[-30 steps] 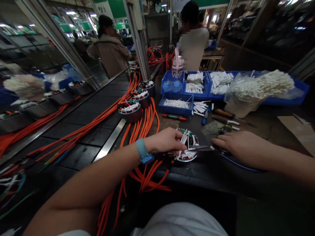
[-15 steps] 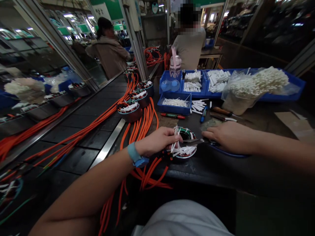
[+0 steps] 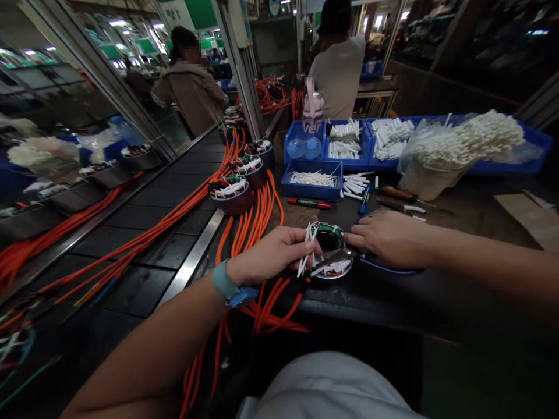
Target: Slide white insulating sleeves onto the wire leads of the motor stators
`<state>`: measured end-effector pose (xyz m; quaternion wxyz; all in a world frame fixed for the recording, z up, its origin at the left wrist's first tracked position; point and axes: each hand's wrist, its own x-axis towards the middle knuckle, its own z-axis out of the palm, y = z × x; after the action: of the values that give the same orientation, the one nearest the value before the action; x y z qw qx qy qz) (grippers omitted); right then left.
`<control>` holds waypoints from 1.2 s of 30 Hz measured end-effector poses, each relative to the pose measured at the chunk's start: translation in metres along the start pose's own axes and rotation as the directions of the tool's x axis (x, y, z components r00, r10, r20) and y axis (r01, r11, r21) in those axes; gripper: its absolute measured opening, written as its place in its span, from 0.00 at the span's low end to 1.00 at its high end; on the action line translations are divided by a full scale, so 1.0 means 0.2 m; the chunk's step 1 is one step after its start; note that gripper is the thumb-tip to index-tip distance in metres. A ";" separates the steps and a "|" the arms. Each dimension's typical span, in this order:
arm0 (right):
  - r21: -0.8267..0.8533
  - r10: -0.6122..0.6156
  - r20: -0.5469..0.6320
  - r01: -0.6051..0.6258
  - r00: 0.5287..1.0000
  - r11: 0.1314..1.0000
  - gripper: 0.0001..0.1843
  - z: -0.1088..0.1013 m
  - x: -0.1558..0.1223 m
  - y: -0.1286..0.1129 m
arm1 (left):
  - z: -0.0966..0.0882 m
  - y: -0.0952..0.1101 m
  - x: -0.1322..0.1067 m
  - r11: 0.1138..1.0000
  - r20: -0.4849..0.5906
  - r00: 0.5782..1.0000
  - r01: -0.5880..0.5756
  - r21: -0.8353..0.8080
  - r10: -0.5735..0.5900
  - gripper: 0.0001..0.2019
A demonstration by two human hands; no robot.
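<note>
A ring-shaped motor stator (image 3: 335, 276) lies on the dark bench in front of me, with white sleeves and lacing around its rim and orange cables leading off to the left. My left hand (image 3: 282, 251) is closed at its left side, pinching several thin white strips (image 3: 304, 266) that look like cable-tie ends. From the right, my right hand (image 3: 386, 237) grips a pair of scissors (image 3: 339, 255) with blue handles. The blades lie over the stator and point toward my left fingers. Whether they touch a strip is too small to tell.
Behind the stator are a blue tray (image 3: 301, 189) of thin white sticks, a red marker (image 3: 309, 203), a blue marker (image 3: 365, 199) and a wooden-handled tool (image 3: 397, 193). Blue bins (image 3: 364, 164) hold white tubes. More stators (image 3: 231, 201) stand at left; two people sit beyond.
My right hand and the scissors have moved left, bringing the blades further over the stator and closer to my left hand. The left hand keeps its strips, now tilted differently.
</note>
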<state>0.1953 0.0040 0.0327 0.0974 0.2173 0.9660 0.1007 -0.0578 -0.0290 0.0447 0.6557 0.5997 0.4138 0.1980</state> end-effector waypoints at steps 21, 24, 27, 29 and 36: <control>0.302 0.643 0.080 -0.633 0.762 0.712 0.23 0.42 -0.52 -0.06 | -0.23 0.04 0.44 0.963 -0.561 0.804 -0.266 -0.044 0.196 0.09; 0.290 0.636 0.084 -0.629 0.767 0.721 0.29 0.49 -0.52 -0.09 | -0.31 0.15 0.74 0.972 -0.612 0.771 -0.236 -0.016 0.177 0.07; 0.232 0.656 -0.088 -0.625 0.750 0.745 0.31 0.42 -0.37 -0.16 | -0.35 0.14 0.82 0.978 -0.606 0.782 -0.207 -0.035 0.144 0.13; 0.328 0.616 -0.316 -0.526 0.722 0.785 0.28 0.34 -0.21 -0.24 | -0.33 0.05 0.73 0.976 -0.573 0.809 -0.206 -0.065 0.133 0.13; 0.390 0.310 -0.754 0.016 0.579 0.921 0.27 0.36 0.27 -0.21 | 0.00 -0.46 0.05 0.957 -0.427 0.904 -0.110 -0.268 -0.016 0.24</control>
<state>0.1465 0.0021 -0.0535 -0.3988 0.2427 0.8841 0.0194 -0.0745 -0.0408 -0.0461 0.6243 0.4510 0.4990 0.3973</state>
